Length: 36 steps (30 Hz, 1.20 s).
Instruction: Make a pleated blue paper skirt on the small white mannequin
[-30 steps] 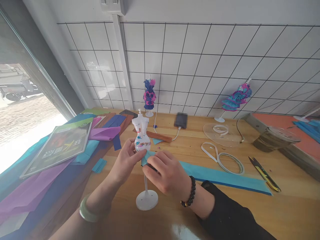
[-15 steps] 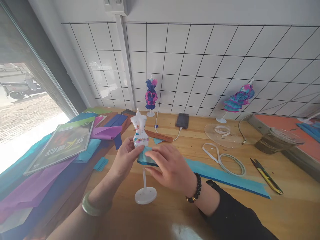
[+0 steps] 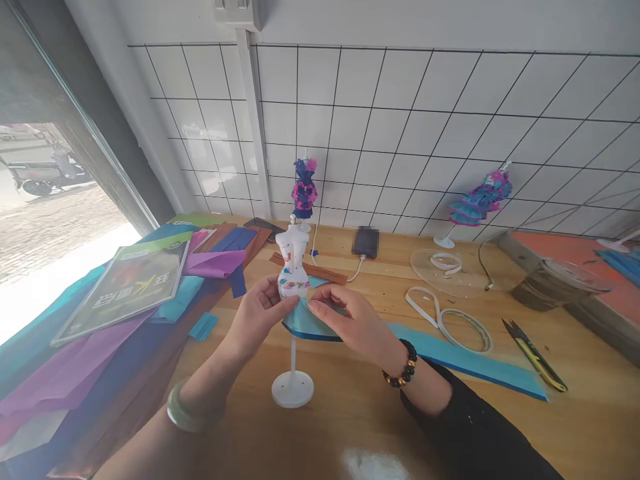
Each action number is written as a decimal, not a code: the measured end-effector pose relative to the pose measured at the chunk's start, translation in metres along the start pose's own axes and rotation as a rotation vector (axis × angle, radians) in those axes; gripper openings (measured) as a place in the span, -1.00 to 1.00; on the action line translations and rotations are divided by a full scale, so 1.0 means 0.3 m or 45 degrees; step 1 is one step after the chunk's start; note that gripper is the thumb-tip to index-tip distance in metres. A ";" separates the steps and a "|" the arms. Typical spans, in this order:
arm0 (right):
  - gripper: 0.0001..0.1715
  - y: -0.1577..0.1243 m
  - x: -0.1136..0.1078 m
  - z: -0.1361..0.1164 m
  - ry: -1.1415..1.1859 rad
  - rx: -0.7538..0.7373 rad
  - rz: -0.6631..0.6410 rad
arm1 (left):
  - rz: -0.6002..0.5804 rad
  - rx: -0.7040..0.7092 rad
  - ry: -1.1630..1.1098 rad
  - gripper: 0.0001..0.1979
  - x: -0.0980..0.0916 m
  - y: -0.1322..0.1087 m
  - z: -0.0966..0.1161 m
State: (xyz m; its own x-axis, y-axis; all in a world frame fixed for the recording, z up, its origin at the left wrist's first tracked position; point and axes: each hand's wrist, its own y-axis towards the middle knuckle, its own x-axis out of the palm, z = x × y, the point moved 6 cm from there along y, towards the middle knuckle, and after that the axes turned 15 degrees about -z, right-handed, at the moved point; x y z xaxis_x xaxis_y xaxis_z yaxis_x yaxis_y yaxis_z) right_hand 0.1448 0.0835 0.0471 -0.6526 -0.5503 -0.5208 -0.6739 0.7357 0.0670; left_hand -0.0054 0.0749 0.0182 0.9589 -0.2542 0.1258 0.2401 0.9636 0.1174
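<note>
A small white mannequin (image 3: 293, 257) with coloured bits on its body stands on a round white base in front of me. Around its lower hip lies one end of a long light-blue strip with a darker edge (image 3: 470, 363), which trails right across the table. My left hand (image 3: 260, 317) is closed at the mannequin's left side, its thumb pressing the strip's end to the hip. With thumb and index finger together, my right hand (image 3: 353, 317) pinches the strip's upper edge just right of that thumb. The mannequin's back is hidden.
Coloured sheets (image 3: 115, 353) and a plastic-covered booklet (image 3: 125, 287) lie at the left. Yellow-and-black thread snips (image 3: 535, 353) and a tape roll (image 3: 465, 330) sit at the right. Two dressed mannequins, one blue and pink (image 3: 305, 190), one turquoise (image 3: 480, 200), stand by the tiled wall.
The mannequin has shifted slightly right and become more upright. My right hand has moved right, its fingers changing from lying over the strip to pinching its top edge.
</note>
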 end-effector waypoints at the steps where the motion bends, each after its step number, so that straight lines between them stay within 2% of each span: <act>1: -0.71 0.002 0.001 -0.002 0.007 0.000 -0.020 | -0.009 -0.002 0.009 -0.57 0.003 0.000 0.002; 8: -0.71 -0.003 -0.005 0.000 -0.092 0.100 0.017 | -0.055 0.026 0.057 -0.57 0.017 -0.003 0.008; 12: -0.73 -0.005 -0.002 -0.005 -0.146 0.031 0.053 | -0.082 0.048 0.078 -0.61 0.020 0.000 0.012; 23: -0.89 -0.018 -0.003 -0.018 -0.216 -0.011 0.199 | -0.065 0.033 0.066 -0.52 0.014 -0.003 0.013; 30: -0.88 -0.021 0.001 -0.024 -0.220 -0.047 0.209 | -0.035 0.027 0.067 -0.54 0.014 -0.009 0.018; 36: -0.92 -0.018 0.008 -0.026 -0.203 -0.084 0.219 | -0.097 0.062 0.044 -0.58 0.020 -0.012 0.017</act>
State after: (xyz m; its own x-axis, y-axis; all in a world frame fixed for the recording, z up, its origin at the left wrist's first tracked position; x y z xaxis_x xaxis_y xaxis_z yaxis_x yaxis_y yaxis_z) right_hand 0.1442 0.0752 0.0523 -0.7005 -0.3462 -0.6240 -0.5822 0.7829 0.2194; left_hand -0.0012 0.0696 0.0236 0.9430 -0.3227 0.0808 0.3055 0.9363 0.1734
